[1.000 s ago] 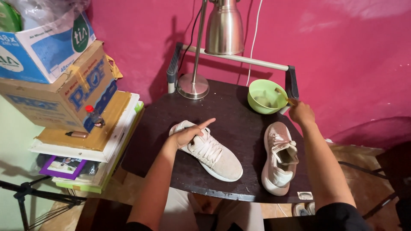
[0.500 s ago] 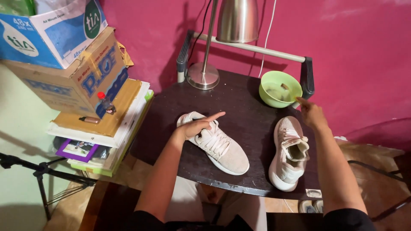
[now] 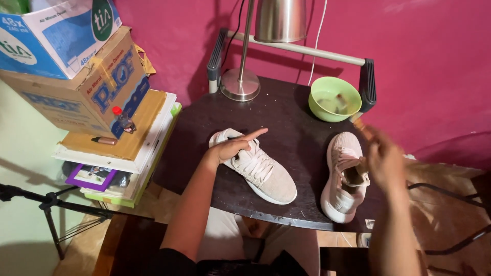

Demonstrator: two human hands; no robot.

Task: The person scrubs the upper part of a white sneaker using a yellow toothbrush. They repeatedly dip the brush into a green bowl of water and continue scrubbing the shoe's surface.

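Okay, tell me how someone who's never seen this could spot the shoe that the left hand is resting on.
Start at the small dark table against the pink wall, with a metal lamp and a green bowl at its back. Two pale sneakers lie on it. The one you want lies diagonally at the centre under the left hand; the other sneaker lies toward the right edge, heel toward the front.

Bare table [image 3: 291, 128] at frame centre, between lamp base [image 3: 240, 84] and both shoes, is open. Green bowl [image 3: 335, 98] blocks upper right; stacked boxes [image 3: 76, 76] wall off the left.
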